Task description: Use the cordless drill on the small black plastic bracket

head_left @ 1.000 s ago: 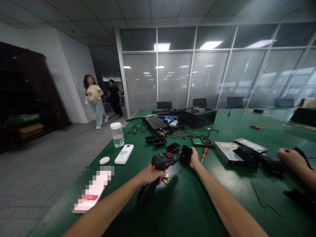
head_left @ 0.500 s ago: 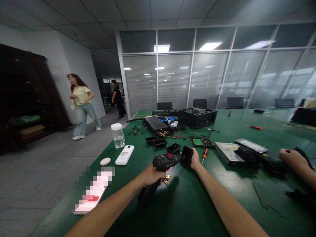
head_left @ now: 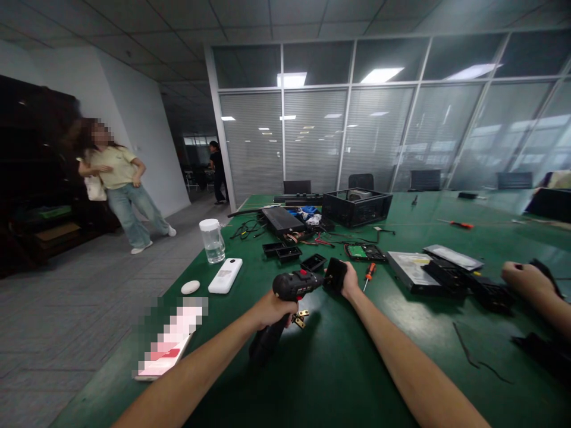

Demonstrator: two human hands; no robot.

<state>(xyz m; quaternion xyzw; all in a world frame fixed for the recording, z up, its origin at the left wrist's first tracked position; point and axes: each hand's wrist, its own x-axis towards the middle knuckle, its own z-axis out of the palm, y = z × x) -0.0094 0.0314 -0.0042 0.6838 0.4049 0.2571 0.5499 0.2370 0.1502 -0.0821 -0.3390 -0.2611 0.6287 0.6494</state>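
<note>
My left hand (head_left: 275, 311) is wrapped round the grip of a black cordless drill (head_left: 292, 285), its nose pointing right. A small black plastic box (head_left: 335, 275) is held on edge in my right hand (head_left: 350, 279), its face turned toward the drill. The drill's tip meets or nearly meets that face; the exact contact is too small to tell. Small brass-coloured metal pieces (head_left: 300, 320) show just beside the drill grip, on the table. Similar black open boxes (head_left: 313, 263) lie just beyond. An orange-handled screwdriver (head_left: 370, 273) rests right of my right hand.
On the green table (head_left: 357, 368) are a water jar (head_left: 212, 242), a white power bank (head_left: 225, 276), a phone (head_left: 172, 351), a green circuit board (head_left: 357, 252), a metal drive (head_left: 413, 270) and a black case (head_left: 357, 207). Another person's hand (head_left: 529, 282) is at right; someone walks at left (head_left: 118, 178).
Both hands keep the drill and box at nearly the same place. The walking person has moved left and closer. My view has tilted slightly.
</note>
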